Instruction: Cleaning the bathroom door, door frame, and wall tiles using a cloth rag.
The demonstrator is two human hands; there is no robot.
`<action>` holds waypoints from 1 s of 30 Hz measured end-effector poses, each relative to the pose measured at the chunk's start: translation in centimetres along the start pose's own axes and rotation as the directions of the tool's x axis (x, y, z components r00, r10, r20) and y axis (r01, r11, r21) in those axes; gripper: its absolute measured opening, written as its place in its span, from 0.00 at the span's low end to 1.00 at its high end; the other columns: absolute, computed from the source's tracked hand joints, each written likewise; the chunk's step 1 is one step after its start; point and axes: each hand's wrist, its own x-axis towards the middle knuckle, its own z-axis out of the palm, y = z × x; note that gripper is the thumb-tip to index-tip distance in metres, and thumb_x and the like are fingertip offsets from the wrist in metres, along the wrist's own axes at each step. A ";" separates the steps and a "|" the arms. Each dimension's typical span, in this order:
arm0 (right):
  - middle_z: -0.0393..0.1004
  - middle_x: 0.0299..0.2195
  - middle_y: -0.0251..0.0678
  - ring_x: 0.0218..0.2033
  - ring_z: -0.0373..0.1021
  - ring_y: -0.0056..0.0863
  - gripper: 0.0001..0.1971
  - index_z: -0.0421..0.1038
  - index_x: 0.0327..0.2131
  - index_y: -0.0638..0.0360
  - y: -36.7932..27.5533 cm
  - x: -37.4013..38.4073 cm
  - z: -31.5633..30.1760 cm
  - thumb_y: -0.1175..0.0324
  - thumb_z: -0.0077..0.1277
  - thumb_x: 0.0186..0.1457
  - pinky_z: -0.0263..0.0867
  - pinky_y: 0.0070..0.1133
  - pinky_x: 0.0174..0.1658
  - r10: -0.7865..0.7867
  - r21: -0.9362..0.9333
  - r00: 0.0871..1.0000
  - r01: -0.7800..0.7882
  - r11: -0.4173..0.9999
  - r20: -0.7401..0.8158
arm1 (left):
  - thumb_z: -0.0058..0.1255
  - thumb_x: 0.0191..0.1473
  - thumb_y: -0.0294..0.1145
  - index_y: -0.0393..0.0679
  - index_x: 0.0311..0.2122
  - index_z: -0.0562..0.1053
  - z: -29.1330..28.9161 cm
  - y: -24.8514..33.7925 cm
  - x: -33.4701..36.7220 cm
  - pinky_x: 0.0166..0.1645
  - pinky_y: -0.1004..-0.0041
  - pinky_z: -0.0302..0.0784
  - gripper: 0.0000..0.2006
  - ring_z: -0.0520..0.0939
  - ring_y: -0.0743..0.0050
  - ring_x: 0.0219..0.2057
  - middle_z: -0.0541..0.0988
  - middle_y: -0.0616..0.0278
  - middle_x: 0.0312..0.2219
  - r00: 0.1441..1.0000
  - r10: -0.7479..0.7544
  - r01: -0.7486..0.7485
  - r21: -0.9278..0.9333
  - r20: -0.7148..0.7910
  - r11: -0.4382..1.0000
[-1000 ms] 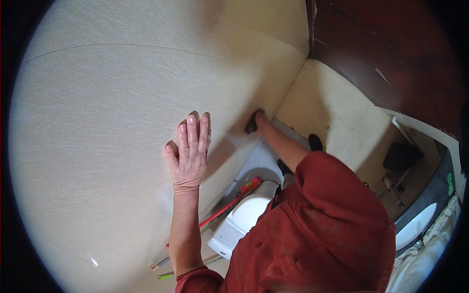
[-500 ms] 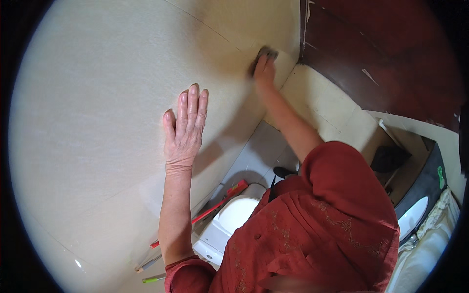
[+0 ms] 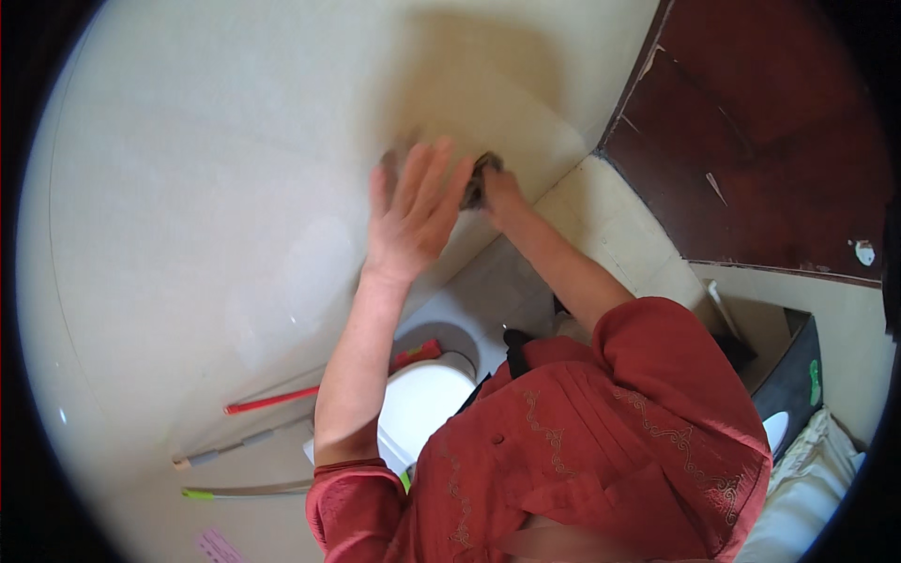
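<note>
My left hand (image 3: pixel 413 220) is open, its fingers spread and slightly blurred, in front of the cream tiled wall (image 3: pixel 235 178). Whether its palm touches the tile cannot be made out. Just to its right, my right hand (image 3: pixel 502 192) grips a crumpled dark grey cloth (image 3: pixel 481 178) at the wall. Only part of the cloth shows; the fingertips are hidden by it. A broad shadow falls on the wall above both hands.
Below are a white toilet (image 3: pixel 422 403), a red-handled brush (image 3: pixel 272 402), a grey handle with a tan end (image 3: pixel 225 448) and a green-tipped handle (image 3: pixel 244 492). A dark red door panel (image 3: pixel 751 141) is at upper right, a black counter (image 3: pixel 793 366) at right.
My right hand has moved down and left with the cloth, closer to the left hand. My left hand has shifted right, its fingers spread wider. The view has shifted too.
</note>
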 end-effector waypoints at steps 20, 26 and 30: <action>0.70 0.45 0.47 0.45 0.68 0.42 0.10 0.74 0.34 0.62 -5.3 -11.2 0.6 0.78 0.56 0.45 0.64 0.34 0.41 -0.724 -0.391 -0.149 0.759 -0.520 0.673 | 0.53 0.51 0.45 0.41 0.57 0.65 1.1 -0.7 -25.4 0.63 0.41 0.41 0.30 0.51 0.41 0.64 0.55 0.41 0.62 0.792 -0.610 0.603 0.113 0.036 0.790; 0.69 0.46 0.46 0.48 0.66 0.44 0.14 0.75 0.33 0.59 -5.5 -0.9 -1.4 0.74 0.56 0.36 0.61 0.36 0.41 -0.291 0.042 -0.372 0.675 -0.737 0.881 | 0.52 0.52 0.46 0.38 0.61 0.56 5.0 -0.4 -26.2 0.64 0.41 0.39 0.36 0.48 0.37 0.65 0.50 0.39 0.63 0.759 -0.641 0.650 0.182 -0.114 0.738; 0.71 0.40 0.41 0.41 0.67 0.39 0.14 0.76 0.29 0.57 -4.5 2.0 -1.8 0.72 0.53 0.30 0.56 0.29 0.36 -0.255 0.128 -0.435 0.678 -0.724 0.864 | 0.45 0.57 0.49 0.38 0.66 0.47 8.4 1.1 -28.1 0.65 0.43 0.36 0.38 0.44 0.37 0.66 0.43 0.36 0.64 0.692 -0.683 0.722 0.242 -0.236 0.648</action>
